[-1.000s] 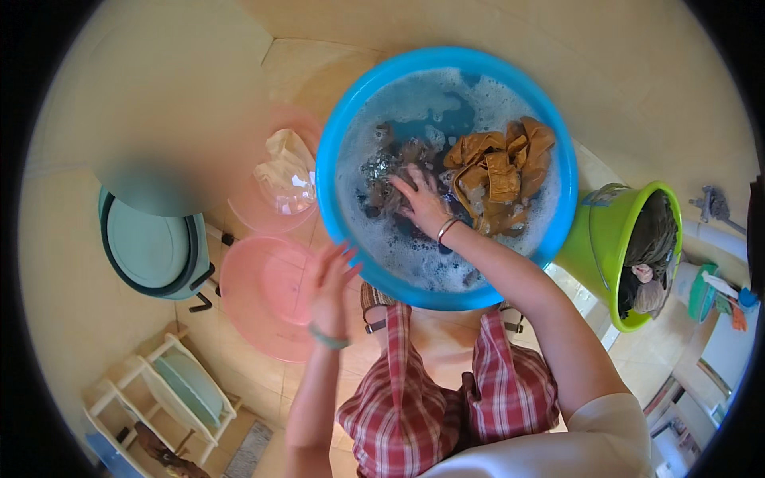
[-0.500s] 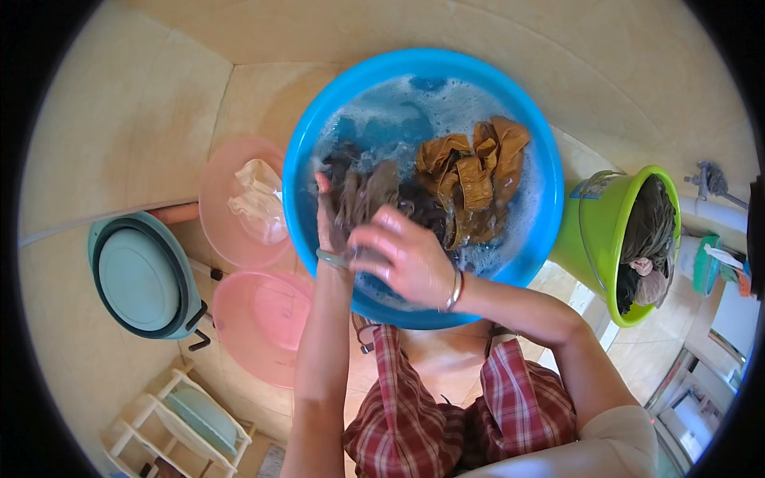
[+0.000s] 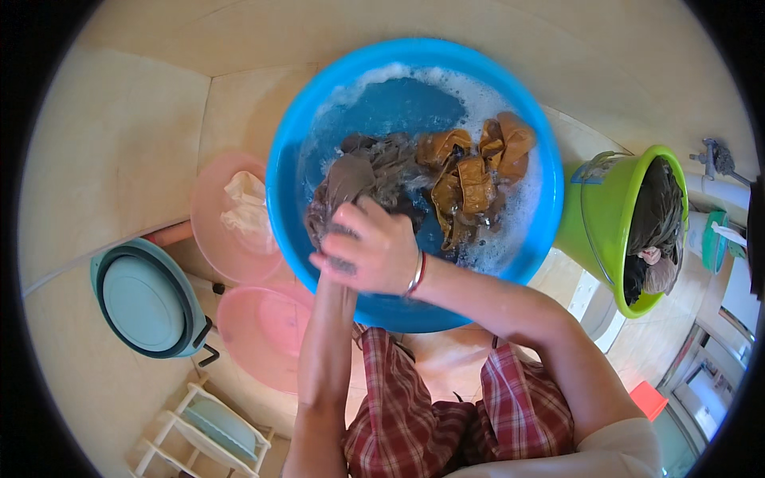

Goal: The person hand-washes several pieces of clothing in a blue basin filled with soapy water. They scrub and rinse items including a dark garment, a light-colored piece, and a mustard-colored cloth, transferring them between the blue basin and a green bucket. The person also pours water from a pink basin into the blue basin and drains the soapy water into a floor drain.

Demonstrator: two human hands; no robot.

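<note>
A wet grey-brown garment (image 3: 351, 177) is bunched up in soapy water inside a big blue basin (image 3: 280, 171). My right hand (image 3: 373, 248) lies across the garment's near end, fingers curled round the cloth, a silver bangle and red cord at its wrist. Under it, my left forearm (image 3: 325, 350) reaches up from below; the left hand itself is hidden behind the right hand and the cloth, so its fingers do not show. A mustard-brown garment (image 3: 476, 182) lies crumpled in the right half of the basin, partly above the water.
Right of the basin, a lime-green bucket (image 3: 586, 231) holds dark clothes. Two pink basins, one (image 3: 205, 209) with a pale cloth inside and another (image 3: 239, 342), stand at left near a teal folding basin (image 3: 143, 299). A cream rack (image 3: 171, 422) is lower left.
My right hand has come down onto the cloth, over my left hand, which is now hidden. The grey-brown garment is bunched higher, and foam has cleared from the basin's far left.
</note>
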